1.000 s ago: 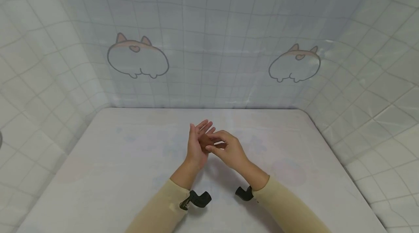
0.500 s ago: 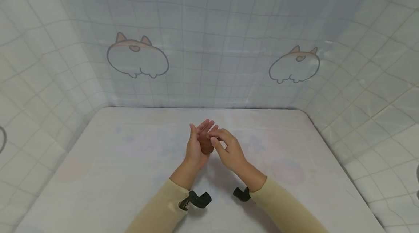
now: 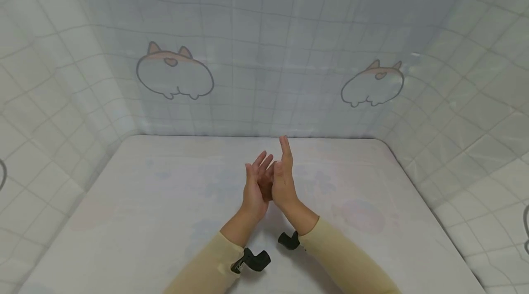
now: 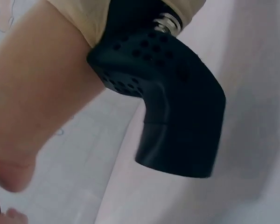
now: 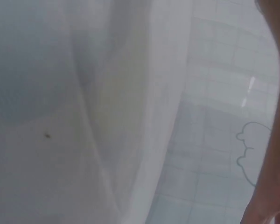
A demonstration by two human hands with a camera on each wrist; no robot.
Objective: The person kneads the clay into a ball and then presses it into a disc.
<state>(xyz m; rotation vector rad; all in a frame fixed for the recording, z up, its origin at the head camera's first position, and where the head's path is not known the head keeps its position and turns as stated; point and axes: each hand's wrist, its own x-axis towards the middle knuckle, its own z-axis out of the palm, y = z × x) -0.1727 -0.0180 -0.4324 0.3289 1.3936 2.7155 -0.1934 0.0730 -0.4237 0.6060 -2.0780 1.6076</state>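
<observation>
A small brown lump (image 3: 266, 190), which looks like modelling clay, sits between the two palms in the head view, mostly covered by them. Under it is the left hand (image 3: 253, 195), palm turned up and inward, fingers extended and slightly spread. The right hand (image 3: 284, 187) stands with straight fingers pointing away and its palm edge against the lump. Only the base of the left hand (image 4: 11, 175) shows in the left wrist view. In the right wrist view, part of the right hand (image 5: 269, 203) appears at the lower right corner; the lump is out of sight there.
Both hands are above a table with a pale, faintly patterned cover (image 3: 144, 202). Tiled-pattern curtains surround it, with cartoon corgi prints (image 3: 175, 73) on the back one. A black camera mount (image 3: 256, 261) sits on the left cuff and another black mount (image 3: 289, 240) on the right.
The right hand went from pinching at the brown lump to letting go, then straightened its fingers and turned its palm against the lump. The left hand shifted slightly right.
</observation>
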